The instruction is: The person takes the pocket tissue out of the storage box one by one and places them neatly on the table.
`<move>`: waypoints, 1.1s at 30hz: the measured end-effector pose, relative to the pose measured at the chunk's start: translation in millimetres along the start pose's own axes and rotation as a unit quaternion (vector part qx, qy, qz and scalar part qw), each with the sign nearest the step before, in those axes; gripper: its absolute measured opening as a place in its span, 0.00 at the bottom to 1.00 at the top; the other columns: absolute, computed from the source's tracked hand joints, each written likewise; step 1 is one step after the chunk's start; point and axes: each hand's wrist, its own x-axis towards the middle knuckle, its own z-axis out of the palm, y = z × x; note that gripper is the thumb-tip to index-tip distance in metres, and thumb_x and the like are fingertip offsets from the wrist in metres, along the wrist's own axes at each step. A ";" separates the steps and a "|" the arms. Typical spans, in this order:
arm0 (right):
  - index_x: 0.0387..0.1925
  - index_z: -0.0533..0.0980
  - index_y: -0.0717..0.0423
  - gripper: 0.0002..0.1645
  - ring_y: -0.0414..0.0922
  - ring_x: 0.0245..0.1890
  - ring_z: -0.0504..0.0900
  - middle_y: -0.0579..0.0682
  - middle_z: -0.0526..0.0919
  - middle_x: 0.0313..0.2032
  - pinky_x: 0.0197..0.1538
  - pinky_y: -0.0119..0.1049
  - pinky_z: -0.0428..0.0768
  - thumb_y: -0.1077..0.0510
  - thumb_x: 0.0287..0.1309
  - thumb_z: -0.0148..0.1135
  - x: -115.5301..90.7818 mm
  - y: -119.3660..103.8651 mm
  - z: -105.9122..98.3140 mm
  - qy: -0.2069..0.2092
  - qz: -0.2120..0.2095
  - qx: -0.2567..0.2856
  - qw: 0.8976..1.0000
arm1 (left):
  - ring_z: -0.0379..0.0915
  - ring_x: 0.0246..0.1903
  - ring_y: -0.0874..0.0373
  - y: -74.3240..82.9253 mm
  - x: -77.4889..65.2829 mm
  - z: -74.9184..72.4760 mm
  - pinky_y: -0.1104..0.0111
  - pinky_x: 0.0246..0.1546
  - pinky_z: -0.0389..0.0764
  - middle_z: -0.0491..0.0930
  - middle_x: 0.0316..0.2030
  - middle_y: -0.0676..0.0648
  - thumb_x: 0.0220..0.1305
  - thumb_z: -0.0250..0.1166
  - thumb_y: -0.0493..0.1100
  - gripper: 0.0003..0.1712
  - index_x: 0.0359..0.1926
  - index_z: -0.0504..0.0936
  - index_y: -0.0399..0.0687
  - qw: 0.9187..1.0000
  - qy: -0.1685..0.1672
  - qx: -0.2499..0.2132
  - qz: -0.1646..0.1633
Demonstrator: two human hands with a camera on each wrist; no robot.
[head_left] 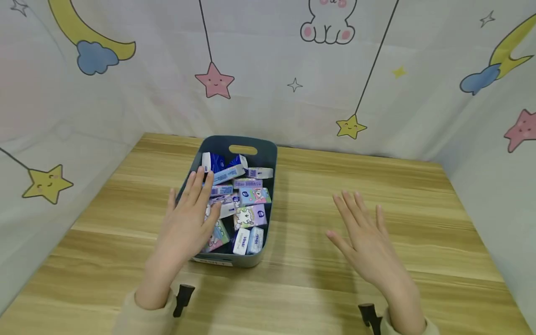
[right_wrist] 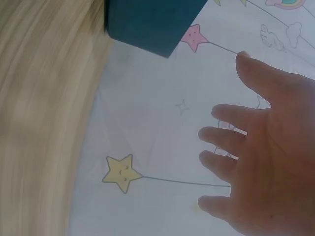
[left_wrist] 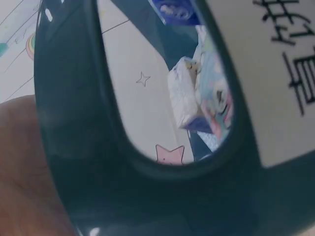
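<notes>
A dark blue-green plastic basket (head_left: pixel 251 261) stands on the wooden table, left of the middle, filled with several small tissue packs (head_left: pixel 250 216) in blue, white, purple and printed wrappers. Over its left side in the head view, my left hand (head_left: pixel 188 228) spreads its fingers, hiding some packs and holding nothing. Only a blurred part of that hand (left_wrist: pixel 22 172) shows in the left wrist view, beside the basket's handle hole and white label (left_wrist: pixel 275 88). To the right of the basket, my right hand (head_left: pixel 370 244) hovers above the table with straight fingers and nothing in it.
The wooden table (head_left: pixel 318 298) extends on both sides of the basket. White cloth (head_left: pixel 268 111) printed with stars, moons and clouds encloses the back and sides. A black strap piece (head_left: pixel 183 300) sits at the left wrist, with a similar piece (head_left: pixel 370 317) at the right.
</notes>
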 end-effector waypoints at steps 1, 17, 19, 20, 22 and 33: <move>0.76 0.39 0.38 0.44 0.51 0.78 0.37 0.49 0.43 0.77 0.74 0.59 0.26 0.39 0.68 0.47 1.0 -0.9 -0.8 0.000 -0.003 0.001 1.000 | 0.29 0.77 0.46 -1.3 0.1 -2.6 0.39 0.71 0.31 0.31 0.77 0.46 0.74 0.41 0.56 0.39 0.77 0.36 0.52 1.000 -0.002 -0.008 0.001; 0.76 0.44 0.42 0.43 0.50 0.78 0.40 0.50 0.47 0.76 0.75 0.58 0.33 0.39 0.67 0.48 23.0 -13.9 -3.6 0.006 -0.047 0.019 0.999 | 0.24 0.75 0.41 -35.4 22.5 -34.9 0.35 0.69 0.38 0.26 0.76 0.45 0.73 0.48 0.52 0.42 0.76 0.34 0.48 0.989 -0.039 -0.139 0.020; 0.76 0.44 0.43 0.43 0.50 0.78 0.40 0.50 0.47 0.76 0.75 0.59 0.34 0.39 0.67 0.47 26.3 -16.8 -2.7 0.002 -0.052 0.021 0.998 | 0.22 0.76 0.42 -39.1 25.9 -36.8 0.36 0.69 0.38 0.26 0.76 0.46 0.73 0.47 0.52 0.42 0.76 0.33 0.50 0.984 -0.057 -0.167 0.021; 0.76 0.44 0.43 0.43 0.50 0.78 0.40 0.50 0.47 0.76 0.75 0.59 0.35 0.39 0.67 0.48 27.9 -18.3 -2.1 0.000 -0.054 0.023 0.998 | 0.21 0.76 0.43 -40.9 27.2 -37.8 0.36 0.69 0.38 0.25 0.76 0.47 0.73 0.47 0.52 0.42 0.76 0.32 0.52 0.981 -0.066 -0.181 0.021; 0.76 0.44 0.42 0.43 0.49 0.78 0.41 0.50 0.47 0.76 0.75 0.58 0.35 0.39 0.67 0.48 31.4 -21.4 -0.7 -0.003 -0.060 0.025 0.998 | 0.20 0.76 0.44 -44.9 29.3 -38.6 0.37 0.70 0.37 0.25 0.76 0.48 0.74 0.46 0.53 0.42 0.76 0.31 0.54 0.975 -0.082 -0.207 0.017; 0.76 0.46 0.41 0.42 0.48 0.77 0.45 0.45 0.49 0.76 0.77 0.54 0.37 0.38 0.67 0.47 51.9 -41.4 5.6 -0.005 -0.111 0.052 0.992 | 0.21 0.76 0.43 -65.7 37.1 -18.9 0.37 0.70 0.35 0.27 0.77 0.50 0.74 0.47 0.52 0.41 0.75 0.31 0.65 0.947 -0.103 -0.305 -0.013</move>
